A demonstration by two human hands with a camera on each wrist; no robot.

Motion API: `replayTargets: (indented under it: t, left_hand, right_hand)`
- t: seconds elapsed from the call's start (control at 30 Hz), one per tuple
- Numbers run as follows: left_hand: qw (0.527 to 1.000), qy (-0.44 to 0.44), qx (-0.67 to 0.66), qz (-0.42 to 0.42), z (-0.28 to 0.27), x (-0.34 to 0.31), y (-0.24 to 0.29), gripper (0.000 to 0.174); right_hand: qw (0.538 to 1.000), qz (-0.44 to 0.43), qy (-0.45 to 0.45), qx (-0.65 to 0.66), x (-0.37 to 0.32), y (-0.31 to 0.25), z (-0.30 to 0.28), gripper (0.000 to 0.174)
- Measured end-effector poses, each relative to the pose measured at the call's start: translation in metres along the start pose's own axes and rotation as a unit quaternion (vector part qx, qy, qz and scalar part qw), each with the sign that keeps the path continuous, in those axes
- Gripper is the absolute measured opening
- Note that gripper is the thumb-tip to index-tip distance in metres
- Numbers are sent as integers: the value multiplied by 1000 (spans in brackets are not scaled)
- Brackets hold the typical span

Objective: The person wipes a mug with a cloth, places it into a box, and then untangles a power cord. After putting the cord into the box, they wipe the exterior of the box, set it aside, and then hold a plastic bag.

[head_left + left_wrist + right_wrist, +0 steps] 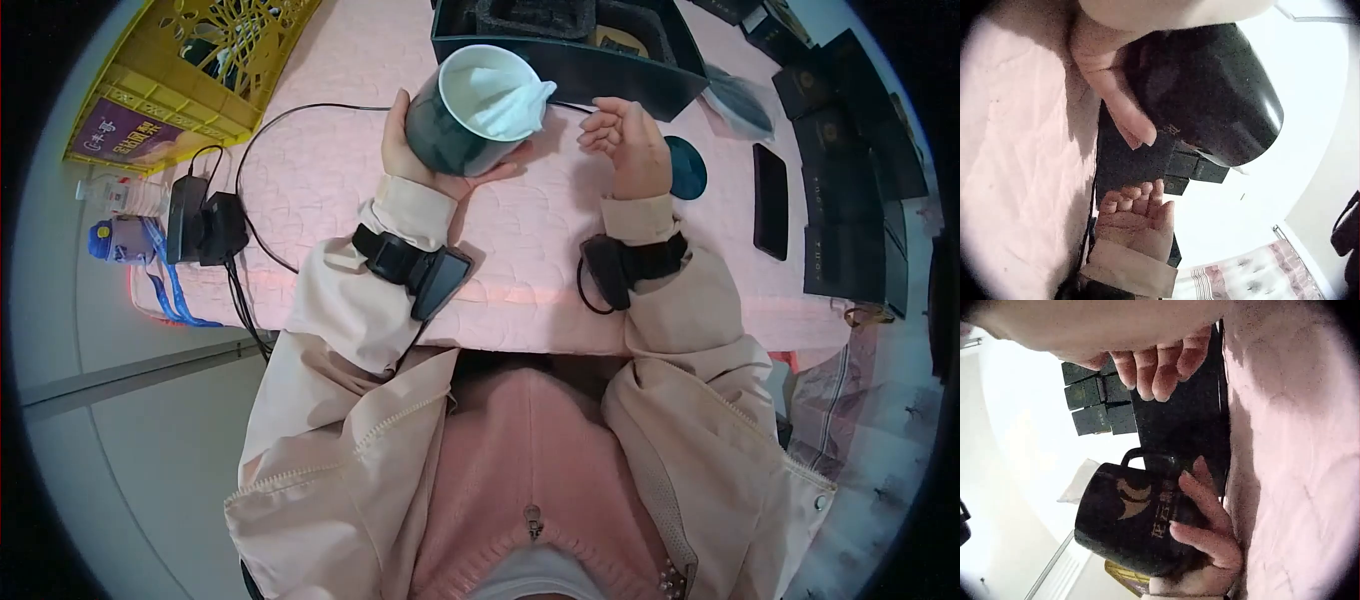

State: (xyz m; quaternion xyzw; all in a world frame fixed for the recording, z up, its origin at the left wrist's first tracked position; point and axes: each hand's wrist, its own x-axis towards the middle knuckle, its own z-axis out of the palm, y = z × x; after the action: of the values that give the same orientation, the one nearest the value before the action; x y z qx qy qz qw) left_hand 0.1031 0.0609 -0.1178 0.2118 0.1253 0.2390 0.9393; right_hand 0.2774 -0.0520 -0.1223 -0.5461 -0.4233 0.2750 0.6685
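A dark green mug (447,135) with a white inside is held tilted in the left hand (407,150), whose fingers curve round its lower body. White crumpled tissue (510,103) sticks out over the rim. In the right wrist view, the mug (1129,519) shows a gold logo and a handle, and fingers of the left hand (1210,544) lie against its side. To the right of the mug, the right hand (632,150) is raised with loosely bent fingers and touches nothing. The left wrist view shows the right hand (1138,219) palm up, apart from the mug (1210,94).
An open black box (660,85) with foam stands behind the hands. A round dark green disc (686,167), a phone (770,202) and stacked black boxes (845,220) lie at right. At left are a yellow crate (185,100), bottles, black adapters (222,228) and a cable.
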Motion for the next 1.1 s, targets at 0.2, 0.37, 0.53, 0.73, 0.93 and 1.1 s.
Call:
replayTargets:
  t: [0.2,0.37,0.53,0.73,0.93,1.1]
  left_hand:
    - [999,42,20,28,5,-4,2,66]
    - [999,-2,29,34,-6,3,-3,59]
    - [986,92,60,123,2,4,-7,42]
    - [982,78,150,83,18,-11,-19,32]
    - [957,0,267,114,16,-13,-21,33]
    - [970,16,207,123,13,-9,-22,35]
  right_hand:
    - [992,-80,77,-57,-3,0,14,20]
    - [889,-380,72,-245,-1,-16,11,16]
    - [850,-407,-58,-329,-7,-30,8,17]
    - [890,-212,-228,-333,-19,-9,31,23]
    - [838,-361,-221,-344,-14,22,40,27]
    - [878,-275,-320,-226,-16,20,18,28]
